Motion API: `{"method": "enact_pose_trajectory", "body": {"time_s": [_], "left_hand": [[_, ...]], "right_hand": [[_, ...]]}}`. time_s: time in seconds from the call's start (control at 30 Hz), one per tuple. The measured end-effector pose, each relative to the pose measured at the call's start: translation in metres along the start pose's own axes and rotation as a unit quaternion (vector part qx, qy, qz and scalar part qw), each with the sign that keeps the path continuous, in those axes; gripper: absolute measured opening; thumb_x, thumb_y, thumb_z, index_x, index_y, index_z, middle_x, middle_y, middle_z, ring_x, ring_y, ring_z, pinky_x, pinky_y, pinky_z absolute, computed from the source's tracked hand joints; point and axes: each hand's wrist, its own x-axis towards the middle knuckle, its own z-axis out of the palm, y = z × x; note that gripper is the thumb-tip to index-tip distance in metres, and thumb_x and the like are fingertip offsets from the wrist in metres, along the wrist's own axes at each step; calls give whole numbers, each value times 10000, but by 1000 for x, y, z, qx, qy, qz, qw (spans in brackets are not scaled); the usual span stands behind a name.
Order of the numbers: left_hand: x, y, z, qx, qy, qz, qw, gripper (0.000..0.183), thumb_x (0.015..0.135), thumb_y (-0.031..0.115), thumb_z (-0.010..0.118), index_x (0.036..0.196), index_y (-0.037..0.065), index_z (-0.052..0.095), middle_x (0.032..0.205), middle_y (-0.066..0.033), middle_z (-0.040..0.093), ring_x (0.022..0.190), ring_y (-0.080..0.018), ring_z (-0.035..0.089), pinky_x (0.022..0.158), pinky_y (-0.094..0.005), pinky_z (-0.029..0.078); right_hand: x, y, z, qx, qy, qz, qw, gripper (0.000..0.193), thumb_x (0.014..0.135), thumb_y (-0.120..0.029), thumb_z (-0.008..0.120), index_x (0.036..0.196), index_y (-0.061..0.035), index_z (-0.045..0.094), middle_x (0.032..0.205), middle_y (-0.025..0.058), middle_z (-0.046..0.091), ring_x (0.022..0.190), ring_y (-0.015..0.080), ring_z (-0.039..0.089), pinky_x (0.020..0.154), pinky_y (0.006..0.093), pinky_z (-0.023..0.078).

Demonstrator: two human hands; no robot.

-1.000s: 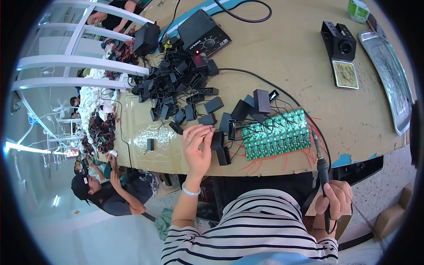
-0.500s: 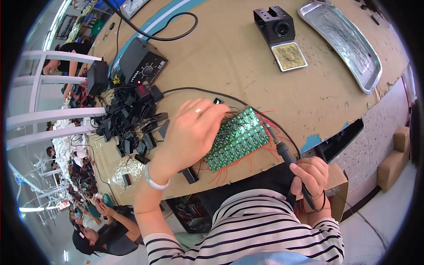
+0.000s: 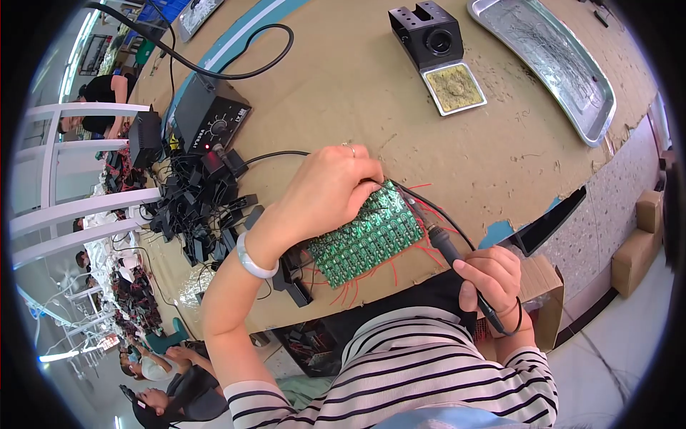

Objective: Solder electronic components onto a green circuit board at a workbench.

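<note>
A green circuit board (image 3: 368, 249), a panel of many small repeated circuits, lies near the table's front edge. Thin red wires (image 3: 394, 272) stick out around it, and dark wires lie over its far part. My left hand (image 3: 330, 184) is over the board's far left side, thumb and fingertips pinched together at the far edge; what they hold is too small to make out. In my right hand (image 3: 494, 277) is a black soldering iron (image 3: 448, 248), its tip end slanting toward the board's right edge. Its cable runs behind the board.
Left of the board are a pile of small black boxes with wires (image 3: 196, 200) and a black soldering station (image 3: 207, 118). An iron holder (image 3: 429, 39) with a yellow cleaning tray (image 3: 455, 89) stands far off, beside a metal tray (image 3: 550, 64). Other people work at left.
My left hand has come down to the board's far edge, its fingers now pinched. The iron in my right hand still points at the board's right side. The whole view has shifted slightly.
</note>
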Motion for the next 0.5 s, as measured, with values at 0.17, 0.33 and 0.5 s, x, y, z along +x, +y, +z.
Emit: {"method": "enact_pose_trajectory", "body": {"time_s": [0.17,0.33,0.5], "left_hand": [[4,-1,-1,-64,-1,-41,997,93,828,51,722,905,3,707,795,-116,659,683,-240,639,645,-344,504],[7,-1,-1,-37,-17,-63,997,62,834,73,695,875,26,688,846,-144,672,831,-346,659,756,-440,514],[9,-2,-2,-39,-35,-70,996,56,840,76,692,873,31,686,864,-137,668,864,-347,655,771,-446,512]], "right_hand": [[3,4,1,11,16,-13,1000,225,815,-64,609,1012,-9,701,754,64,635,643,215,643,525,322,480],[1,7,4,7,12,-34,999,288,748,-29,627,1018,-1,722,742,54,623,642,197,641,499,295,465],[5,7,9,18,18,-31,999,293,737,-31,644,1016,-1,728,748,60,625,644,192,638,503,292,470]]}}
